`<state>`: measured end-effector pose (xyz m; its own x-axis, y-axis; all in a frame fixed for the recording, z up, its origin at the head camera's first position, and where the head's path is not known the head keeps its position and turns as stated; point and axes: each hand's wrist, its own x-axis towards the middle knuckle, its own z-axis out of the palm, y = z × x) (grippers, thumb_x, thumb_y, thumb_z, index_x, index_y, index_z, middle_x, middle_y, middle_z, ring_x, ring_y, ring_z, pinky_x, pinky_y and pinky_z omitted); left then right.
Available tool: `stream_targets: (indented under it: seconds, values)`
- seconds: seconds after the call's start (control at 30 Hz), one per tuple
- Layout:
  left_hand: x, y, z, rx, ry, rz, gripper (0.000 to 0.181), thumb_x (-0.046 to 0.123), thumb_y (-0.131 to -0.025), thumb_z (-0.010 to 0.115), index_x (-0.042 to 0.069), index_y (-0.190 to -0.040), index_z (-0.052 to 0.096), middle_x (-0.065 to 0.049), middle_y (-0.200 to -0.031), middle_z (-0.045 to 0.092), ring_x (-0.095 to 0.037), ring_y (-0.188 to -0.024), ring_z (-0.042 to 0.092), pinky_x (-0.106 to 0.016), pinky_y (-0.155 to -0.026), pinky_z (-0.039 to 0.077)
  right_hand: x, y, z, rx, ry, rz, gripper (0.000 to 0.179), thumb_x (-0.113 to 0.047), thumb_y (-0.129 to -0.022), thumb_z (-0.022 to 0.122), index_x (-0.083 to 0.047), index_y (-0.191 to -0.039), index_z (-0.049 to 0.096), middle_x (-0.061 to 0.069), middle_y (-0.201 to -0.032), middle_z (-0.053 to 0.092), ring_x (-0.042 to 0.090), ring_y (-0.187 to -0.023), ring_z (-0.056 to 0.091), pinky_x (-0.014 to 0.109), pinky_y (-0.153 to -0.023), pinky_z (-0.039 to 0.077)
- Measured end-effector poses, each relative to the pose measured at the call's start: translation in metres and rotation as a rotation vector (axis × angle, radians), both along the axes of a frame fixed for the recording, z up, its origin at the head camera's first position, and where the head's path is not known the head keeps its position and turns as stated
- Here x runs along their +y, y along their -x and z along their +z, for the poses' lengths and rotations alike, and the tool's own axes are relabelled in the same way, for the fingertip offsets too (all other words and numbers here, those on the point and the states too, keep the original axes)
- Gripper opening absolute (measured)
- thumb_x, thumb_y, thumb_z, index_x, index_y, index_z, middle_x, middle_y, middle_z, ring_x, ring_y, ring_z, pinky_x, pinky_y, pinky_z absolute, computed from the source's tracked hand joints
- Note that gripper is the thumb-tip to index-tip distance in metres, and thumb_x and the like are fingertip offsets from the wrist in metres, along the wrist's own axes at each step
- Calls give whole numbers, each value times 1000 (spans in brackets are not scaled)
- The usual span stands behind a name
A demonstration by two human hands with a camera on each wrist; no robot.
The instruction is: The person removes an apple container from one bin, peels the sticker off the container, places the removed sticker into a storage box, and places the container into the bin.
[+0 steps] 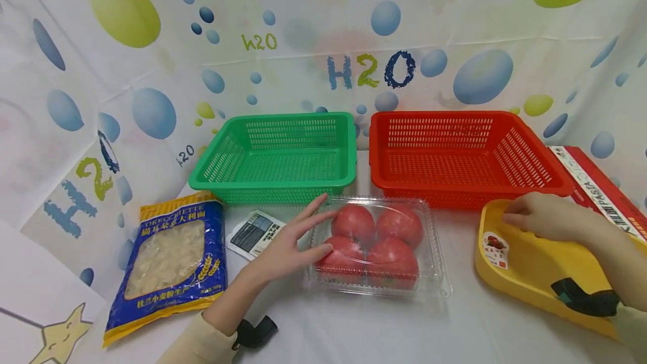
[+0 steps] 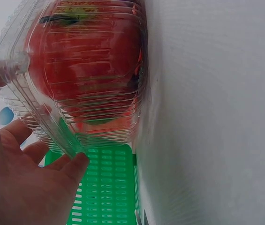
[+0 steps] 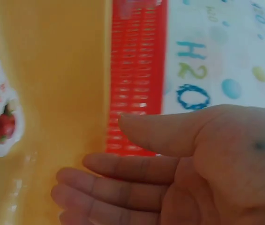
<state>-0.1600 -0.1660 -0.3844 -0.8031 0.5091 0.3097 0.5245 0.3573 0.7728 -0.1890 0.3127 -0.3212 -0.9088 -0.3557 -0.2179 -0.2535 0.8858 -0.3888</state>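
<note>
A clear plastic clamshell box (image 1: 376, 246) holding several red tomatoes (image 1: 354, 221) lies on the white table in front of me. My left hand (image 1: 308, 232) has its fingers spread straight against the box's left side. In the left wrist view the fingertips (image 2: 78, 164) touch the box's rim (image 2: 52, 126). My right hand (image 1: 525, 215) rests on the near left part of a yellow tray (image 1: 531, 268). In the right wrist view the right hand (image 3: 170, 173) lies flat and empty over the yellow tray (image 3: 52, 93).
A green basket (image 1: 273, 181) and a red basket (image 1: 455, 187) stand empty behind the box. A blue and yellow pasta bag (image 1: 172, 263) lies at the left, with a small label card (image 1: 255, 233) beside it. A red pasta box (image 1: 601, 190) sits behind the tray.
</note>
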Motion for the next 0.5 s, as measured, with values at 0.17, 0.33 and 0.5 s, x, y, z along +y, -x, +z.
stream_targets:
  seconds: [0.17,0.33,0.5]
  values:
    - [0,1,1,10,10,0,58,20,-92,70,13,-147,54,-9,-165,24,-27,-151,18,-67,-109,31,-9,-4,15,52,2,-50,51,-34,-98,66,9,-125,64,14,-107,70,25,-91,62,52,-76,56]
    - [-1,2,0,20,25,3,57,20,-93,70,14,-148,54,-7,-166,24,-29,-151,19,-68,-108,31,-34,-10,24,110,95,-50,48,-34,-99,66,4,-128,64,13,-111,70,30,-98,62,55,-81,55]
    - [0,1,-1,4,17,27,59,23,-94,69,13,-149,51,-7,-166,21,-31,-151,18,-69,-108,30,-68,-13,25,134,207,-4,47,-35,-97,68,0,-129,65,10,-116,70,30,-104,63,52,-86,56]
